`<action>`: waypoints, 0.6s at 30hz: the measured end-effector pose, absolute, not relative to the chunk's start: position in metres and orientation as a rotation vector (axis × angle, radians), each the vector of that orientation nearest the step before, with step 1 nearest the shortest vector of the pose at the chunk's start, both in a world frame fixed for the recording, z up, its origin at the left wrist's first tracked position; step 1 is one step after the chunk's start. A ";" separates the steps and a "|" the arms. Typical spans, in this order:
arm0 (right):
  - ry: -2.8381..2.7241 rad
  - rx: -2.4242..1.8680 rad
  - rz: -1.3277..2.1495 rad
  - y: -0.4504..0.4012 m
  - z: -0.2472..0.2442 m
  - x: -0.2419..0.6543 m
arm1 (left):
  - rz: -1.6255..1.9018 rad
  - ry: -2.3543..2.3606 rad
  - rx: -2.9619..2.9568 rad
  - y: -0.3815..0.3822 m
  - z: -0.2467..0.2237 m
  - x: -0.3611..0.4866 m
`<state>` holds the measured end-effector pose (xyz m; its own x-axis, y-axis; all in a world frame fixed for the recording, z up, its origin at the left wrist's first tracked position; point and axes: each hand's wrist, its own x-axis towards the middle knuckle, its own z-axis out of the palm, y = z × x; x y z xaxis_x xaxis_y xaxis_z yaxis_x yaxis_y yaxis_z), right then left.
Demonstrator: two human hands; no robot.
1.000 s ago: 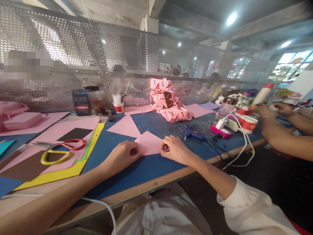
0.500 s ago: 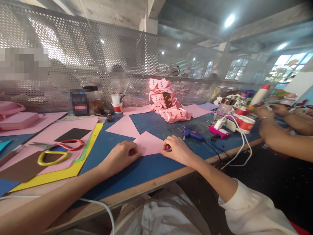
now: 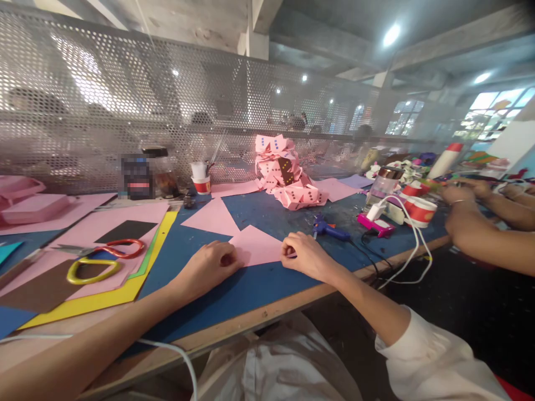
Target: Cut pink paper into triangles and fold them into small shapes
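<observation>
A small pink craft sheet (image 3: pixel 259 246) lies on the blue mat between my hands. My left hand (image 3: pixel 212 262) is closed, thumb and fingers pinched at the sheet's near left corner. At its right corner, my right hand (image 3: pixel 307 255) is also closed in a pinch. Just beyond them is a larger, pointed pink sheet (image 3: pixel 215 216). Farther back stands a bundle of folded pink pieces (image 3: pixel 278 167) marked with dots, one of them brown. A blue glue gun (image 3: pixel 332 229) rests to the right of my right hand.
Scissors with red and yellow handles (image 3: pixel 92 270) lie on stacked coloured sheets (image 3: pixel 161 245) at the left. A pink power adapter (image 3: pixel 375 224), white cable (image 3: pixel 412 248), glass jar (image 3: pixel 384 186) and red-white paper cup (image 3: pixel 420 211) stand right. Another person's arms (image 3: pixel 480 223) reach in there.
My right hand has shifted very slightly to the right along the sheet's corner. My left hand keeps its place, and the view has moved a little.
</observation>
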<state>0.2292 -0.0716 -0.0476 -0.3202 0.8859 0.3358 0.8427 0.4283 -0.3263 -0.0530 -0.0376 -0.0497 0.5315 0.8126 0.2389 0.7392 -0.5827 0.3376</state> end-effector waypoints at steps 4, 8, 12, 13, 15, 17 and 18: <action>-2.209 -1.455 0.123 -0.072 -0.050 0.236 | 0.559 1.315 2.558 -0.037 -0.050 -0.053; -2.185 -1.459 0.119 -0.075 -0.050 0.242 | 0.571 1.310 2.565 -0.037 -0.050 -0.053; -2.158 -1.472 0.118 -0.076 -0.052 0.249 | 0.584 1.315 2.564 -0.038 -0.049 -0.053; -2.150 -1.476 0.117 -0.077 -0.053 0.251 | 0.584 1.317 2.567 -0.038 -0.049 -0.053; -2.136 -1.486 0.116 -0.077 -0.054 0.255 | 0.583 1.312 2.575 -0.037 -0.050 -0.053; -2.120 -1.499 0.116 -0.078 -0.055 0.259 | 0.579 1.308 2.582 -0.037 -0.050 -0.053; -2.114 -1.506 0.117 -0.078 -0.055 0.261 | 0.576 1.307 2.583 -0.037 -0.050 -0.053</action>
